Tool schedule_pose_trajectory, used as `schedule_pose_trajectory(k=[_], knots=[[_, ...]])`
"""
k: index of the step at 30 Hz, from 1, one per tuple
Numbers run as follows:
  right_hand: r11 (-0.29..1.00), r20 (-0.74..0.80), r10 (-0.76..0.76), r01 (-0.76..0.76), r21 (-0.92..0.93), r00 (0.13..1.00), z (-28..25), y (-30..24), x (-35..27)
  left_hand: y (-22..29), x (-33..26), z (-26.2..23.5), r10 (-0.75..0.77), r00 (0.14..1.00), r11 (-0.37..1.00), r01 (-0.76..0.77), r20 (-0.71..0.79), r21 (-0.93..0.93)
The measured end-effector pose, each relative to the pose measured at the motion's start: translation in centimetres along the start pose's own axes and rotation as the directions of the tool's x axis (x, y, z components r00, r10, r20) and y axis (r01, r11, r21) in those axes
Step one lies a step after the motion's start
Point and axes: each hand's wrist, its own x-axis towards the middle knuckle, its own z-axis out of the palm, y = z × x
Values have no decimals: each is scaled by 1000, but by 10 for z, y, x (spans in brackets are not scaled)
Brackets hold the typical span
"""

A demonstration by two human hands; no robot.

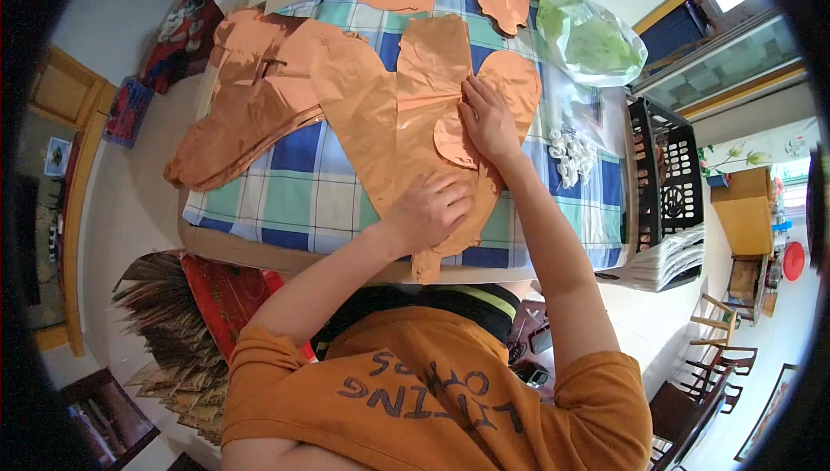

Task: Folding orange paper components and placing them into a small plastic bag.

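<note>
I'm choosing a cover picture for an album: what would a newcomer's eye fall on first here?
First, the big, shiny copper-coloured sheet at the centre, with the left hand on its lower part and the right hand higher up. Then the checked cloth beneath it, in blue, green and white. Farther right, a black perforated crate stands out.

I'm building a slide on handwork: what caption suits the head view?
Left hand and right hand on a shiny copper-coloured sheet, spread over a checked cloth.
</note>
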Motion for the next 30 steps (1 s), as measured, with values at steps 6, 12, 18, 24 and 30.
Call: schedule_pose_trajectory(k=[6,12,18,24,30], knots=[[999,8,-2,2,-51,1000,-5,23,-12,-37,88,-17,-185,982,951,174,-21,-254],[998,-61,-56,54,-39,997,7,-6,0,-136,111,38,-243,969,950,227,49,216],[997,-71,-29,23,-78,997,0,0,-4,-142,139,40,-284,942,939,235,180,250],[996,-57,-22,16,-89,998,2,-1,-1,-156,149,50,-381,908,896,316,174,311],[995,-41,-2,-2,-96,999,3,-2,-1,-170,162,59,-492,851,853,428,185,300]])
